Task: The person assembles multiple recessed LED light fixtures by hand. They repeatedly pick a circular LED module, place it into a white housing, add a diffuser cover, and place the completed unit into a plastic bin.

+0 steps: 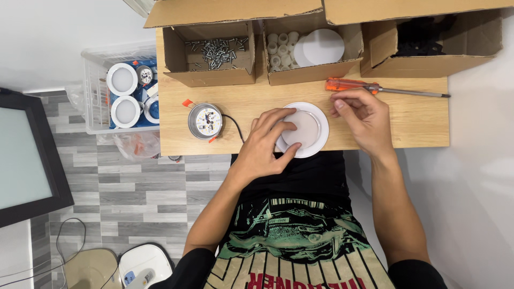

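The left hand (266, 140) lies spread over a round white lamp ring (302, 130) at the front edge of the surface (417, 115). The right hand (360, 116), fingers curled (holding nothing visible), rests just beside it, near an orange screwdriver (375, 88).

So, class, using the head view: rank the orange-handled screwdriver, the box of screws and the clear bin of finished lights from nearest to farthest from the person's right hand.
From the right hand:
1. Orange-handled screwdriver, just above the fingers on the table.
2. Box of screws, at the back left of the table.
3. Clear bin of finished lights, off the table's left edge.
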